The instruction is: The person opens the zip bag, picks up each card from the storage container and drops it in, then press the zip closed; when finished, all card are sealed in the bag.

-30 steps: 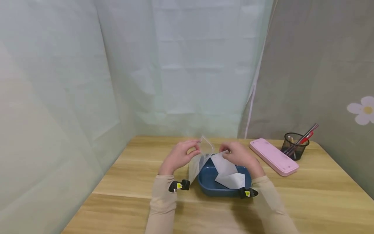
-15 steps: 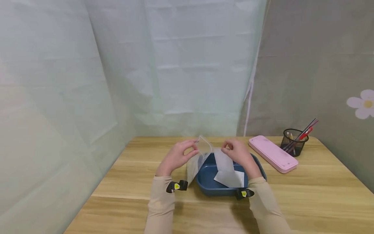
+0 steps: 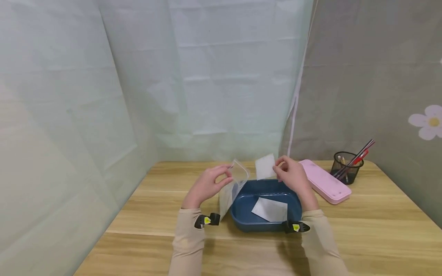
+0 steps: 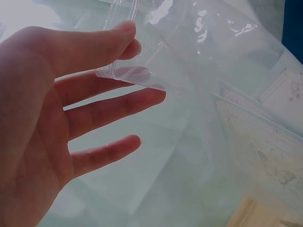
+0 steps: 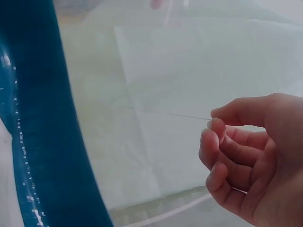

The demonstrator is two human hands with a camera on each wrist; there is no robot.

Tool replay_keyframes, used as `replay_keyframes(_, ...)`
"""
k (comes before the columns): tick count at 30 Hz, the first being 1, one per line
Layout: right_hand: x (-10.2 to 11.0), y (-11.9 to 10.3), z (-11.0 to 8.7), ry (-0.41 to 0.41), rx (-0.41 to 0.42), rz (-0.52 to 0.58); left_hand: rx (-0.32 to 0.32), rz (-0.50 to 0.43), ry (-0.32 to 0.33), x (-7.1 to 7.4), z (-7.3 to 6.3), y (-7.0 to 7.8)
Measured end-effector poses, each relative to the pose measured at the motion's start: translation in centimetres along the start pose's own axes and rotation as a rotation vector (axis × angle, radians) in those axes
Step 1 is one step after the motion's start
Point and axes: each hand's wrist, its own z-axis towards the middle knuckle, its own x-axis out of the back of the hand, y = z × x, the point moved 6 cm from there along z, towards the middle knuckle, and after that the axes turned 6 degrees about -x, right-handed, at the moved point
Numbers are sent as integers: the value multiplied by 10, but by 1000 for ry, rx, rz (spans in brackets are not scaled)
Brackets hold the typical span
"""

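My left hand (image 3: 207, 187) pinches the open mouth of a clear plastic zip bag (image 3: 227, 199) at the left of a blue basin (image 3: 253, 227). In the left wrist view, thumb and forefinger hold the bag's edge while the other fingers spread apart; several faintly printed cards (image 4: 265, 146) stand inside it. My right hand (image 3: 295, 177) pinches the right edge of a small white square sheet (image 3: 265, 167), raised over the basin's far rim. The right wrist view catches that sheet edge-on as a thin line. Another white sheet (image 3: 271, 210) lies flat in the basin.
To the right of the basin lies a pink pencil case (image 3: 326, 182). Behind it stands a black mesh pen cup (image 3: 346, 174) with pencils and a red pen. Pale curtains (image 3: 221, 96) hang beyond the wooden table (image 3: 148, 222).
My right hand has lifted the sheet up out of the basin and away from the one beneath, then moved slightly right. My left hand keeps its pinch on the bag.
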Motion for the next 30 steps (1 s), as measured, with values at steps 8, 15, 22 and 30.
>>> replay_keyframes(8, 16, -10, -7, 52, 24, 139, 17, -4, -8, -1, 1, 2)
replay_keyframes(15, 25, -25, -17, 46, 88, 230, 43, 0, -34, -2, 1, 3)
replay_keyframes(22, 18, -32, -19, -159, 137, 297, 54, 14, -47, -2, 2, 3)
replay_keyframes(30, 7, -27, -17, -305, 139, 350, 56, 17, -48, -2, 2, 6)
